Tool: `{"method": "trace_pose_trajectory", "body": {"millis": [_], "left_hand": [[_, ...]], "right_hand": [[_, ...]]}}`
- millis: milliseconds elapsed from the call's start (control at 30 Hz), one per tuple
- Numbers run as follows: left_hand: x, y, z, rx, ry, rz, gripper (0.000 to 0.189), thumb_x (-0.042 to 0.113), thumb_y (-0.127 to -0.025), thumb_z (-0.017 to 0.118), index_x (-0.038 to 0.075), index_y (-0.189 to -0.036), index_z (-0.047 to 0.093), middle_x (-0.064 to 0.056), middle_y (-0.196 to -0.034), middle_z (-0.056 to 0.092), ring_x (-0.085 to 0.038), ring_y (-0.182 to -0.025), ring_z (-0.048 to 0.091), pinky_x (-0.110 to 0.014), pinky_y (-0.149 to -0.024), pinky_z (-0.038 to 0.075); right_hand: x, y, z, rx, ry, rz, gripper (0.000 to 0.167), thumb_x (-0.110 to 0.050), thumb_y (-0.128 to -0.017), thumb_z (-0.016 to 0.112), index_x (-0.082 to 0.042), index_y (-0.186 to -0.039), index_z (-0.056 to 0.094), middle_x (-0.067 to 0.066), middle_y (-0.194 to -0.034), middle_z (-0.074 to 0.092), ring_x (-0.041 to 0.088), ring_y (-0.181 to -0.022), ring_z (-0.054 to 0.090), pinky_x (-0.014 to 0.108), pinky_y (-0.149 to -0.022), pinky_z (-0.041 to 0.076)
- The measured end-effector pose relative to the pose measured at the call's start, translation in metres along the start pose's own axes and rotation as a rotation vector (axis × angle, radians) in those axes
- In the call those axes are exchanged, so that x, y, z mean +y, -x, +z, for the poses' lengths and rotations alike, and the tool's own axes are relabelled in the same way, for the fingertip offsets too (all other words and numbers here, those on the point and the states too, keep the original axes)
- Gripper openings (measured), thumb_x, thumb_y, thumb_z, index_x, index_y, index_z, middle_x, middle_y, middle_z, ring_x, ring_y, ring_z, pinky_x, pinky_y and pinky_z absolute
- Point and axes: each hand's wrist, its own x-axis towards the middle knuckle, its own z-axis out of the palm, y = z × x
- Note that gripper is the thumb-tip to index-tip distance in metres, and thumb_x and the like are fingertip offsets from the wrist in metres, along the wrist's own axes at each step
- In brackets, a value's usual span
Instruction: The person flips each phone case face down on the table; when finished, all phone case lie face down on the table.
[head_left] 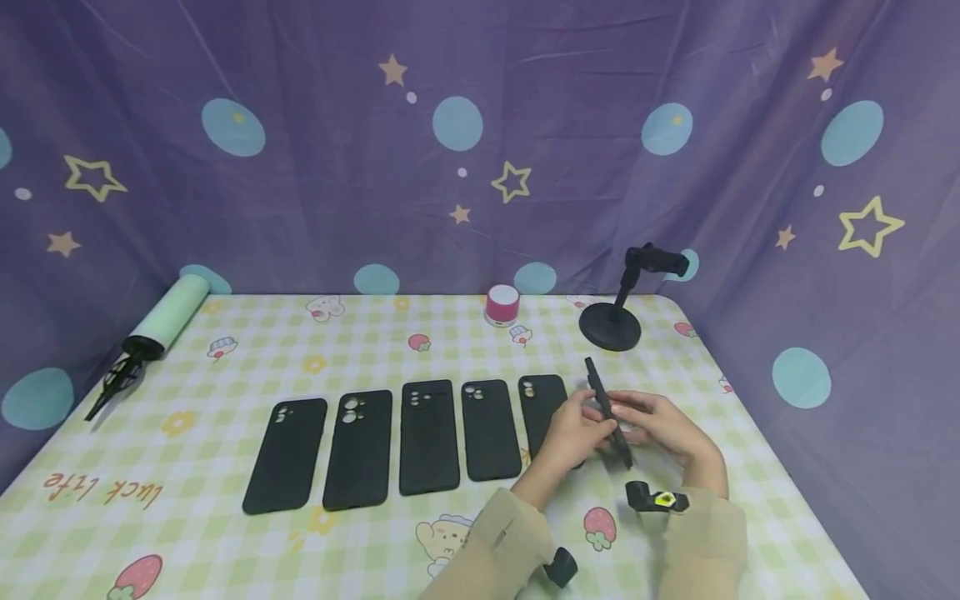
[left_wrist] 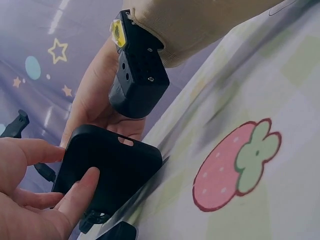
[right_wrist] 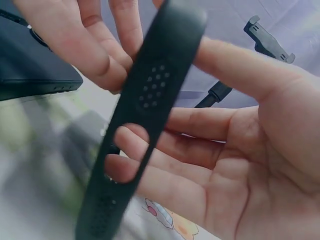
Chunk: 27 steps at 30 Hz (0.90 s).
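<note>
A black phone case is held up edge-on between both hands, at the right of the table. My left hand grips it from the left. In the left wrist view its thumb lies on the flat dark face of the case, with fingers at the edge. From the other side my right hand holds the case, fingers spread along it. The right wrist view shows the end of the case with small holes and an oval cutout; right fingertips appear through that cutout.
Several black phone cases lie in a row to the left, the nearest partly behind my left hand. A black stand and a pink-and-white cylinder stand at the back. A green roll with a black end lies far left.
</note>
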Motion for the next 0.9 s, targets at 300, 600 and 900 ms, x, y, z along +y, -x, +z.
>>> {"method": "trace_pose_trajectory", "body": {"millis": [300, 600, 900], "left_hand": [[0.0, -0.001, -0.003, -0.025, -0.022, 0.038, 0.057, 0.013, -0.087, 0.072, 0.004, -0.138, 0.049, -0.007, -0.093, 0.066, -0.016, -0.071, 0.069, -0.026, -0.062, 0.058], [0.0, -0.001, -0.004, -0.056, -0.053, 0.009, 0.05, 0.011, -0.084, 0.073, 0.003, -0.131, 0.056, -0.005, -0.089, 0.065, -0.017, -0.069, 0.07, -0.026, -0.062, 0.058], [-0.001, 0.003, -0.006, -0.1, -0.152, -0.05, 0.048, 0.014, -0.084, 0.074, 0.001, -0.127, 0.057, -0.013, -0.101, 0.067, -0.02, -0.076, 0.071, -0.026, -0.066, 0.057]], "right_hand": [[-0.001, 0.0, 0.0, -0.055, -0.053, -0.018, 0.064, -0.022, -0.1, 0.052, 0.014, -0.146, 0.024, 0.038, -0.148, 0.029, 0.017, -0.111, 0.063, 0.035, -0.089, 0.057], [0.003, 0.001, -0.001, -0.073, -0.128, -0.064, 0.062, -0.018, -0.102, 0.046, 0.021, -0.143, 0.02, 0.043, -0.143, 0.03, 0.011, -0.096, 0.068, 0.035, -0.083, 0.059], [0.009, 0.004, -0.006, 0.034, -0.167, -0.077, 0.06, -0.014, -0.1, 0.051, 0.019, -0.142, 0.025, -0.004, -0.12, 0.059, 0.005, -0.101, 0.066, 0.031, -0.083, 0.059]]}}
